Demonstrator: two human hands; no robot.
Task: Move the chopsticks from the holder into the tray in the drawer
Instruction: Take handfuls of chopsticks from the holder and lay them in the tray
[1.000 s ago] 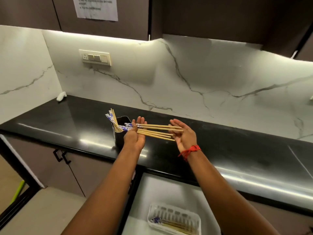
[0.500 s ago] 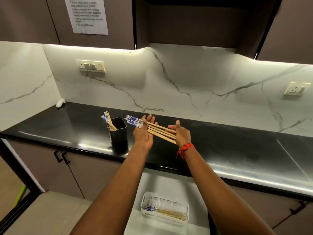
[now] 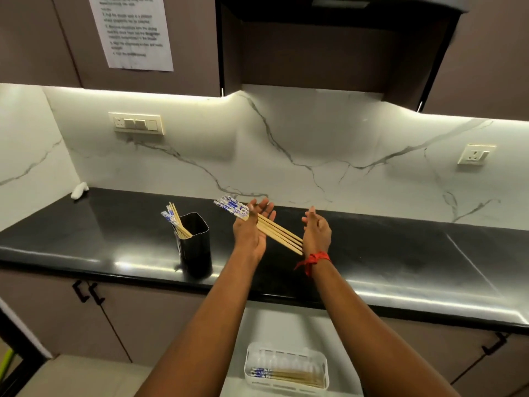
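My left hand (image 3: 248, 237) holds a bundle of wooden chopsticks (image 3: 279, 232) with blue-and-white patterned tops; they lie slanted across its palm, fingers stretched out. My right hand (image 3: 316, 233), a red thread at its wrist, is spread beside the bundle's plain tips and touches them with the heel of the palm. Left of my hands a black holder (image 3: 197, 247) stands on the counter with a few chopsticks (image 3: 173, 219) leaning in it. Below, in the open drawer (image 3: 274, 322), a white slotted tray (image 3: 325, 365) has several chopsticks (image 3: 286, 376) lying in it.
The black countertop (image 3: 400, 253) runs along a marble wall with a switch plate (image 3: 136, 123) and a socket (image 3: 475, 154). A small white object (image 3: 79, 190) lies at the back left corner. Cabinet handles (image 3: 87, 292) sit below the counter at left.
The bundle has moved right, away from the holder, and tilted so its tips point down toward my right hand. The view has risen, so the tray shows lower in the frame.
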